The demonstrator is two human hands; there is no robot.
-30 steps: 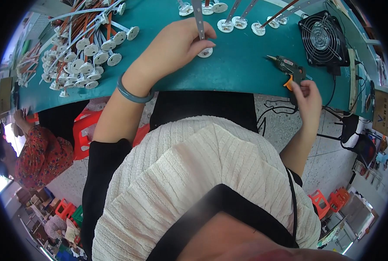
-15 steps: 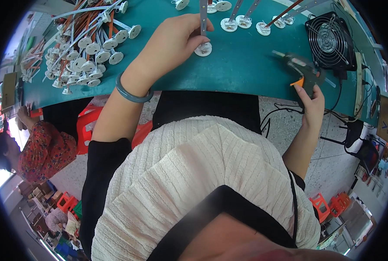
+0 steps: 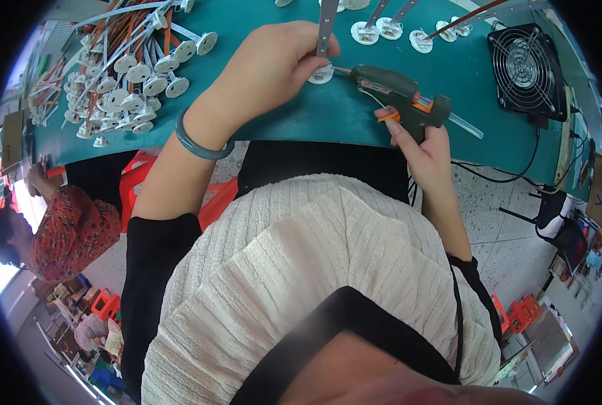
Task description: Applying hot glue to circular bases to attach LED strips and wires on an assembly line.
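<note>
My left hand [image 3: 281, 64] pinches a grey strip with small dots along it [image 3: 326, 30], holding it upright on a round white disc [image 3: 321, 75] on the table. In my right hand [image 3: 424, 150] is a dark green hot glue gun [image 3: 395, 88] with an orange trigger. A clear glue stick [image 3: 466, 125] pokes out of its back end. The gun's nozzle points left and reaches the disc at the foot of the strip; whether it touches cannot be made out. Beyond my hands, more strips stand on white discs [image 3: 365, 34] in a row.
A large heap of strips with white discs [image 3: 139, 73] covers the left of the green table [image 3: 281, 128]. A black fan [image 3: 527, 71] stands at the right, with cables [image 3: 534, 158] hanging over the table's edge. Another person [image 3: 71, 229] sits at the left.
My right hand has brought the glue gun leftward from near the fan to the disc. My left hand still holds the strip in nearly the same place.
</note>
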